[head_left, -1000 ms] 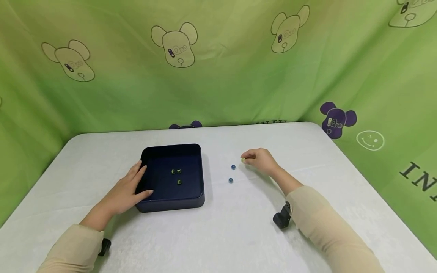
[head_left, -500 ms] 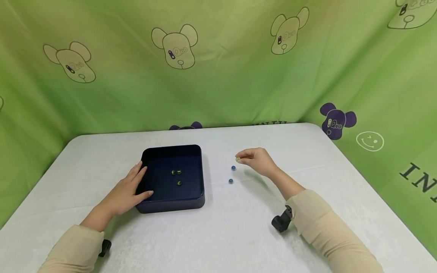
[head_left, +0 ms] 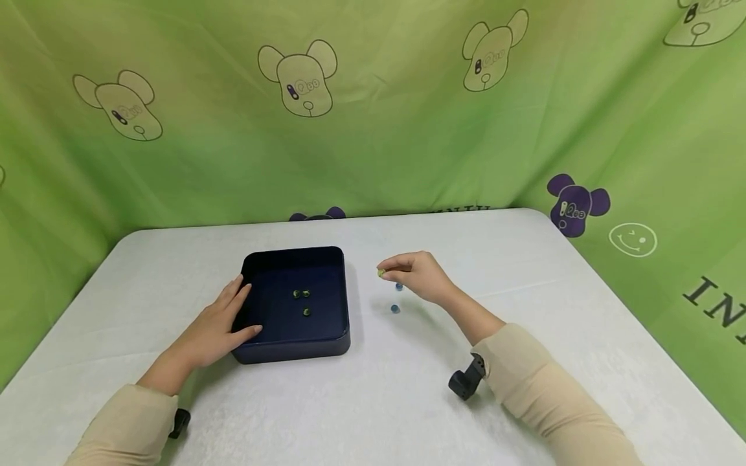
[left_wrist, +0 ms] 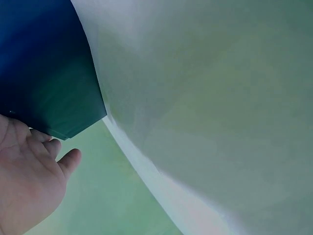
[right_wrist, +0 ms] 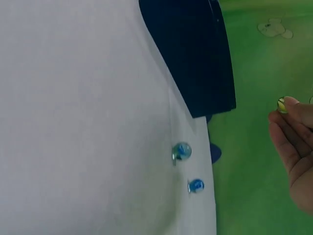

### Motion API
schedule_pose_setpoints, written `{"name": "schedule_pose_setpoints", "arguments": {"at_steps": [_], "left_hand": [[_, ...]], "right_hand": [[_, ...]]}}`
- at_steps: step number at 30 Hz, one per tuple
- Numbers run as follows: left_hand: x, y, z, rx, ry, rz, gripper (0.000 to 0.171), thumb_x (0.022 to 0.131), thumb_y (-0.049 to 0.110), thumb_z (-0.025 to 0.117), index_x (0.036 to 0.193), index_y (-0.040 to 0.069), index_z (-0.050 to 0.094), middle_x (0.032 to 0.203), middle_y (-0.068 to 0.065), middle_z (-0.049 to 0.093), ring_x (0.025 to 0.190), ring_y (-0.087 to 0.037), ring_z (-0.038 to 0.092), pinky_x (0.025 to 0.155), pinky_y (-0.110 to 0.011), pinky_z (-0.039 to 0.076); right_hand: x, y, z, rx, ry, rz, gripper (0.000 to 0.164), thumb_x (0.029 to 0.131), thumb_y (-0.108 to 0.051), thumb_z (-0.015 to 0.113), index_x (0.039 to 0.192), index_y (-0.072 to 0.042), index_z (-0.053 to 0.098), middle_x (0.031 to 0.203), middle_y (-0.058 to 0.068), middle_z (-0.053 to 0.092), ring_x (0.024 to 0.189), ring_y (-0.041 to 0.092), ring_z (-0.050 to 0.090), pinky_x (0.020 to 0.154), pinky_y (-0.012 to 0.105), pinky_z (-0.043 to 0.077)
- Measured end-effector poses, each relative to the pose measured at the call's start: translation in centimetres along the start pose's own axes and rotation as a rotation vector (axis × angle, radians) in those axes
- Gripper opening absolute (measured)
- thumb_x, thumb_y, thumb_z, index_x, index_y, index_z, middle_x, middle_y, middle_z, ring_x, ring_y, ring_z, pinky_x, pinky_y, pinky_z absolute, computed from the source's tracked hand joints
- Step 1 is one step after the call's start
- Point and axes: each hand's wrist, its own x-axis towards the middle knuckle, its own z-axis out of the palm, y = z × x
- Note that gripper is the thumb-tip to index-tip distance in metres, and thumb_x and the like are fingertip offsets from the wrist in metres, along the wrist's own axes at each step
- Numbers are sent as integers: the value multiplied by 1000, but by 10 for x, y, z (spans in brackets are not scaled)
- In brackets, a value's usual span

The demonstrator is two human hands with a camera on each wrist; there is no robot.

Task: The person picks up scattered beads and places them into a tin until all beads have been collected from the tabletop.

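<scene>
A dark blue square tray (head_left: 291, 349) stands on the white table, with three green marbles (head_left: 306, 312) on its floor. My left hand (head_left: 212, 330) rests on the tray's left side, fingers fairly straight over the rim. Right of the tray, my right hand (head_left: 416, 278) pinches a yellow-green marble (right_wrist: 282, 105) between thumb and fingertips, held above the table. Two blue marbles lie below and beside that hand: the nearer blue marble (head_left: 395, 309) in plain sight, the farther blue marble (head_left: 399, 287) just under the thumb. In the left wrist view, the left hand (left_wrist: 32, 176) touches the tray's outer wall.
A white cloth covers the table (head_left: 373, 401). Behind and around it hangs a green curtain (head_left: 384, 142) with printed bear heads. Black wrist cameras sit below both sleeves, the right wrist camera (head_left: 466, 378) close above the cloth.
My right hand has lifted the yellow-green marble and carried it left toward the tray, passing over the farther blue marble. The left hand and the tray have stayed put.
</scene>
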Motion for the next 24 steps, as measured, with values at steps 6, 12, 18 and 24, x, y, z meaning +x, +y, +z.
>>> {"name": "schedule_pose_setpoints", "arguments": {"at_steps": [6, 12, 18, 24], "left_hand": [[0, -2, 0, 13, -4, -11, 81, 83, 52, 45, 138, 2, 14, 143, -14, 1, 128, -33, 4, 93, -57, 17], [2, -2, 0, 8, -8, -10, 81, 83, 54, 43, 138, 2, 14, 143, -13, 0, 128, -32, 3, 93, -57, 16], [2, -3, 0, 19, -10, -12, 81, 83, 55, 42, 138, 4, 13, 143, -12, -1, 128, -31, 2, 93, -57, 15], [2, -2, -1, 26, -13, -10, 81, 83, 54, 42, 138, 3, 13, 143, -13, 0, 128, -32, 3, 94, -56, 16]], "right_hand": [[7, -10, 15, 47, -16, -54, 22, 81, -13, 61, 100, -3, 65, 94, 6, 64, 85, 15, 60, 71, 26, 47], [13, -18, 27, 76, -33, -90, 22, 80, -12, 61, 100, -3, 65, 93, 6, 64, 84, 13, 60, 70, 24, 47], [20, -25, 39, 104, -53, -125, 22, 80, -12, 61, 100, -2, 65, 93, 6, 64, 83, 12, 60, 70, 24, 47], [23, -30, 51, 139, -80, -130, 20, 80, -11, 61, 98, -3, 65, 90, 5, 64, 80, 12, 60, 69, 24, 47]]}}
